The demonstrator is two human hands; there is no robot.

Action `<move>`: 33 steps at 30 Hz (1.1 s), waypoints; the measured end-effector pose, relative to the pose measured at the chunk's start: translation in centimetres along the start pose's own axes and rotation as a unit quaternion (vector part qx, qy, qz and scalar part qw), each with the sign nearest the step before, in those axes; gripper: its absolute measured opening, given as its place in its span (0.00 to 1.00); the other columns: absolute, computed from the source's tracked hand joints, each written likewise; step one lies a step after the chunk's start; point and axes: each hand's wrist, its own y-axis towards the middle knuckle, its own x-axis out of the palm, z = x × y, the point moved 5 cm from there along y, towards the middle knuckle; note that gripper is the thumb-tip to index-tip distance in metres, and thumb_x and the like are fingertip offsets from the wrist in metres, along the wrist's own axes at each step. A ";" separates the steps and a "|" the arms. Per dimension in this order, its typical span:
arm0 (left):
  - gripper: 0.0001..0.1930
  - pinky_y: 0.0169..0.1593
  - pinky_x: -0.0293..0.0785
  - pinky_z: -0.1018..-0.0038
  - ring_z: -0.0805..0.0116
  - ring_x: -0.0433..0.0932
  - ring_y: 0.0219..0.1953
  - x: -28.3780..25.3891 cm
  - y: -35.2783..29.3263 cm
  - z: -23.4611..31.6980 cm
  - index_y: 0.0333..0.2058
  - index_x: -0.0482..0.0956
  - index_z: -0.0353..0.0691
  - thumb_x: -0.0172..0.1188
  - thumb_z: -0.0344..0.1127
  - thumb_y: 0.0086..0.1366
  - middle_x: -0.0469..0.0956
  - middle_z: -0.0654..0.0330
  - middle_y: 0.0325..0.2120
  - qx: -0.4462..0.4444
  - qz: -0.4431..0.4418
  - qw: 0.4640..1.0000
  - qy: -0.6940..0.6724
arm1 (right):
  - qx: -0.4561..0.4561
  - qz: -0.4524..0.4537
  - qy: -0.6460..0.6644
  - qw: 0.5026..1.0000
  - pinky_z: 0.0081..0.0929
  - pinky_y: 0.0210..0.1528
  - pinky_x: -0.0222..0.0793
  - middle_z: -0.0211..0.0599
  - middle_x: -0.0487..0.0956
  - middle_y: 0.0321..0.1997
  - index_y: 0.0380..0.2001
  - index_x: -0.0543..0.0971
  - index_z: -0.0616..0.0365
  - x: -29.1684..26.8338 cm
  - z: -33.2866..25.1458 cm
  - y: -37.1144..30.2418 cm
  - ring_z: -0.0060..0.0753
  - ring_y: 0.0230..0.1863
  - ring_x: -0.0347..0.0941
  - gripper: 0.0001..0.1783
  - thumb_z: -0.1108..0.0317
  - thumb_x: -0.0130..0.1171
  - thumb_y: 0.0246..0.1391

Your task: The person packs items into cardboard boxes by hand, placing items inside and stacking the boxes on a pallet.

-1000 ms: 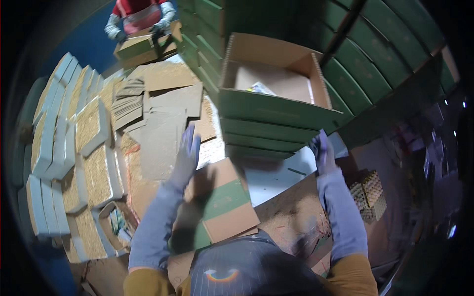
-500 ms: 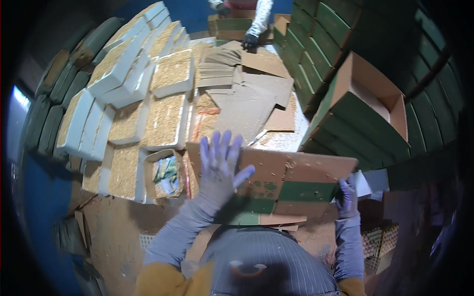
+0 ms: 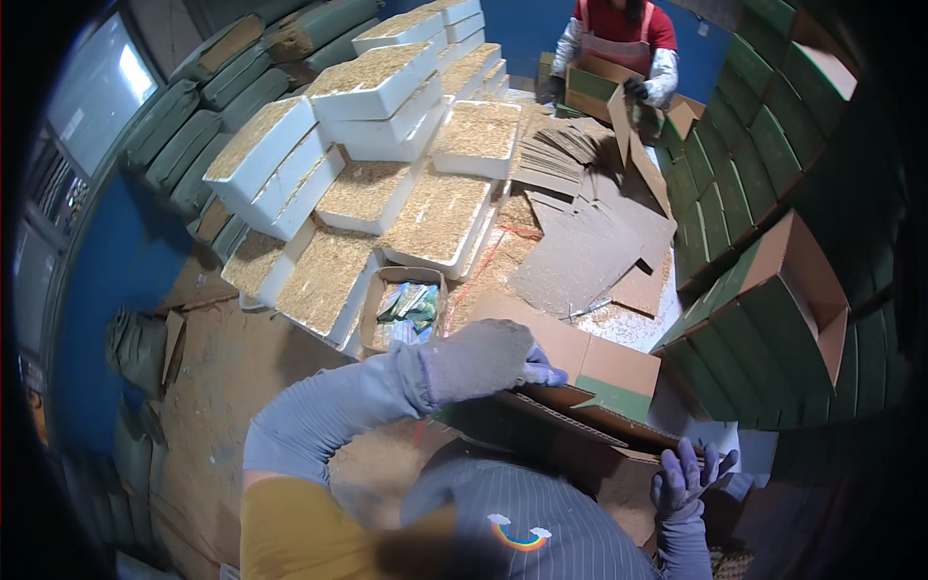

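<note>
A brown and green cardboard box point(image 3: 619, 372), partly opened out from flat, stands tilted in front of my body. My left hand point(image 3: 483, 360), in a pale purple and grey glove, is bent over its upper left part, fingers closed on a flap edge. At the box's right end, my gloved right hand point(image 3: 684, 480) rests against the edge with fingers spread upward. Beyond the box, flat grey-brown cardboard sheets point(image 3: 575, 253) lie loosely piled on the table. The underside of the box is hidden.
White trays point(image 3: 435, 227) filled with yellowish shavings are stacked to the left. A small carton point(image 3: 367, 324) holds colourful packets. Green boxes point(image 3: 744, 338) rise in stacks on the right, one open on top. Across the table a co-worker point(image 3: 619, 48) handles an open box.
My left hand has gone from lying spread on the flat box to gripping a flap; the box has tipped and begun to open. My right fingers have spread. The view has swung left.
</note>
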 end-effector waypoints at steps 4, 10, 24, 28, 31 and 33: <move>0.24 0.30 0.75 0.63 0.55 0.80 0.27 -1.1 0.2 3.9 0.60 0.66 0.45 0.50 0.44 0.67 0.79 0.53 0.26 -0.006 0.108 0.966 0.235 | 0.256 -0.002 0.296 0.920 0.65 0.68 0.41 0.28 0.73 0.26 0.19 0.71 0.47 -0.2 2.5 5.2 0.36 0.43 0.69 0.15 0.54 0.45 0.55; 0.32 0.35 0.77 0.60 0.55 0.81 0.33 5.8 3.9 5.7 0.66 0.52 0.42 0.47 0.33 0.63 0.81 0.56 0.32 0.143 -0.051 0.964 0.219 | -0.184 -0.234 0.416 0.859 0.45 0.50 0.69 0.34 0.73 0.21 0.19 0.76 0.52 5.2 -3.4 14.6 0.39 0.32 0.73 0.11 0.57 0.61 0.43; 0.33 0.60 0.59 0.55 0.59 0.67 0.53 6.5 9.0 3.0 0.63 0.62 0.60 0.53 0.34 0.57 0.64 0.57 0.54 0.077 0.527 0.762 0.368 | 0.072 -0.529 0.520 0.666 0.50 0.71 0.31 0.51 0.45 0.73 0.66 0.60 0.43 2.1 5.0 0.6 0.59 0.74 0.29 0.45 0.63 0.68 0.44; 0.29 0.53 0.65 0.63 0.66 0.71 0.43 4.3 6.6 3.1 0.61 0.66 0.53 0.55 0.35 0.57 0.68 0.62 0.45 0.093 0.462 0.804 0.361 | 0.096 -0.436 0.567 0.692 0.43 0.70 0.43 0.53 0.51 0.71 0.67 0.56 0.50 4.8 3.3 1.0 0.48 0.73 0.42 0.51 0.51 0.69 0.42; 0.34 0.58 0.62 0.62 0.58 0.70 0.52 3.2 3.9 3.0 0.63 0.59 0.44 0.56 0.45 0.59 0.64 0.55 0.56 0.186 0.333 0.914 0.138 | 0.489 -0.148 0.640 0.574 0.34 0.60 0.61 0.44 0.67 0.59 0.65 0.59 0.53 7.2 5.0 -0.6 0.37 0.59 0.64 0.45 0.62 0.64 0.42; 0.37 0.60 0.62 0.63 0.55 0.68 0.56 4.2 2.8 2.4 0.63 0.59 0.43 0.57 0.51 0.58 0.62 0.53 0.60 0.236 0.249 0.939 0.032 | 0.546 -0.194 0.624 0.524 0.25 0.50 0.67 0.34 0.73 0.47 0.64 0.59 0.57 8.1 4.3 0.5 0.23 0.44 0.69 0.40 0.67 0.58 0.45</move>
